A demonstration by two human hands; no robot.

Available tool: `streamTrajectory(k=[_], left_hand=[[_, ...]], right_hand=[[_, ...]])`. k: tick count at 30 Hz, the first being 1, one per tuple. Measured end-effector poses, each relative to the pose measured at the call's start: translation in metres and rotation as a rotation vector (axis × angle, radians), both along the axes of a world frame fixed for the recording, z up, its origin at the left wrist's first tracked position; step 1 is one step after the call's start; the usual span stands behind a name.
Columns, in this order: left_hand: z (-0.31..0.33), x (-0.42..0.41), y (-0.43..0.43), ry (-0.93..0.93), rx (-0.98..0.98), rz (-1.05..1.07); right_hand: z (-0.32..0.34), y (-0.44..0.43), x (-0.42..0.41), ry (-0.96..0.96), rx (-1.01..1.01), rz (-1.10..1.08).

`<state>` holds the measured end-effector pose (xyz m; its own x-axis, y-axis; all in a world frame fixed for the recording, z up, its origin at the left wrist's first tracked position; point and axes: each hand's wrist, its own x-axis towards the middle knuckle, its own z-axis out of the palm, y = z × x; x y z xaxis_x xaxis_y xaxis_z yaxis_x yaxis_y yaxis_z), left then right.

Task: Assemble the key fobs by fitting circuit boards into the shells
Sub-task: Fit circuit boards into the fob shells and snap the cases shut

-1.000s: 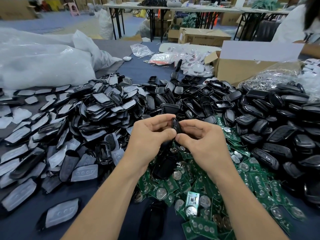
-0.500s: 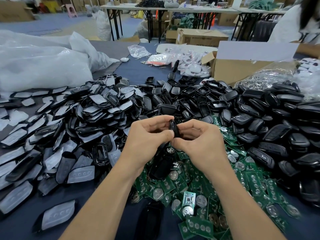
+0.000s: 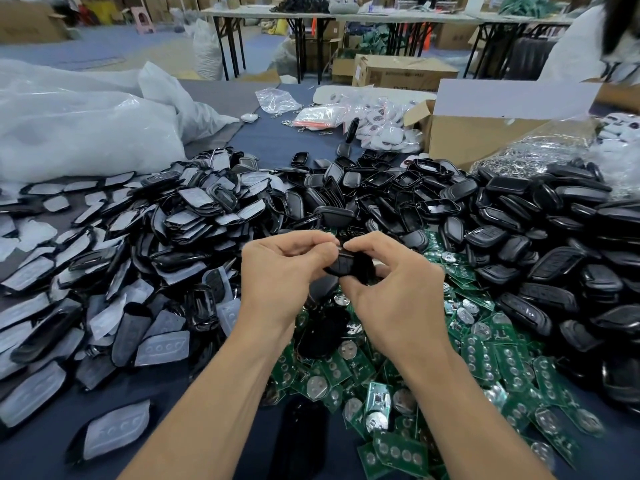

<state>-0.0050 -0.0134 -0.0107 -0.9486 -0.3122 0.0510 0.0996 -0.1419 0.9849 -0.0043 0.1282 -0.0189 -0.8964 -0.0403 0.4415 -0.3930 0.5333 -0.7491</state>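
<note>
Surface: one desk [image 3: 277, 147], covered in dark blue-grey cloth. The cloth shows bare only in a strip toward the far edge and in patches at the near edge.

Room: a warehouse-type hall with a blue-grey floor. Folding tables [image 3: 277, 15] on black legs run across the back. Cartons [image 3: 401, 72] stand on the floor behind the desk. A person in white [image 3: 581, 39] is at the far right corner, mostly cut off.

Counts:
- Hands: two.
- Key fob shell [image 3: 346, 268]: one, black, held above the middle of the desk, over the far end of the board heap. The left hand [image 3: 280, 271] pinches its left end between thumb and curled fingers. The right hand [image 3: 391, 289] pinches its right end the same way. Cannot tell whether a board sits inside.
- Circuit boards [image 3: 485, 362]: green, in a loose heap from the middle to the near right edge. Too many to count.
- Black shells [image 3: 554, 271]: heaped along the right side and across the middle toward the far edge. Too many to count.
- Film-covered parts [image 3: 194, 202]: grey-white faces, heaped over the left half. Too many to count.
- White plastic bags [image 3: 86, 133]: at least two, at the far left corner.
- Open cardboard box [image 3: 460, 143]: one, at the far right.
- Clear bag of metal rings [image 3: 540, 154]: one, touching the box.
- Packets of white fobs [image 3: 381, 129]: a cluster near the far edge, count unclear.
</note>
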Motion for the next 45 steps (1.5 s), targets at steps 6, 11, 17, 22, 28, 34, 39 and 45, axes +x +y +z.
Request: streamTrajectory(k=[6, 11, 17, 22, 28, 34, 39, 45], left_hand=[[0.001, 0.000, -0.001, -0.116, -0.034, -0.130], [0.000, 0.000, 0.001, -0.114, -0.027, -0.070], [0.002, 0.001, -0.001, -0.057, 0.016, -0.069], [0.003, 0.001, -0.002, -0.016, 0.012, -0.098], [0.001, 0.001, -0.002, -0.056, 0.052, -0.106], [-0.003, 0.001, 0.000, -0.055, 0.031, -0.038], [-0.005, 0.001, 0.003, 0.040, -0.082, 0.019], [-0.003, 0.002, -0.004, 0.105, -0.197, -0.071]], right_hand=[[-0.001, 0.005, -0.002, -0.041, 0.002, -0.019], [-0.002, 0.005, -0.003, -0.080, 0.008, -0.019], [0.001, 0.006, -0.003, -0.095, -0.064, -0.003], [0.001, 0.006, -0.004, -0.069, -0.088, -0.016], [0.002, 0.007, -0.002, -0.093, -0.058, -0.004], [0.003, 0.005, -0.002, -0.101, -0.053, 0.010], [0.006, 0.007, -0.004, -0.150, -0.158, 0.079], [0.009, 0.017, -0.015, -0.403, -0.448, 0.201]])
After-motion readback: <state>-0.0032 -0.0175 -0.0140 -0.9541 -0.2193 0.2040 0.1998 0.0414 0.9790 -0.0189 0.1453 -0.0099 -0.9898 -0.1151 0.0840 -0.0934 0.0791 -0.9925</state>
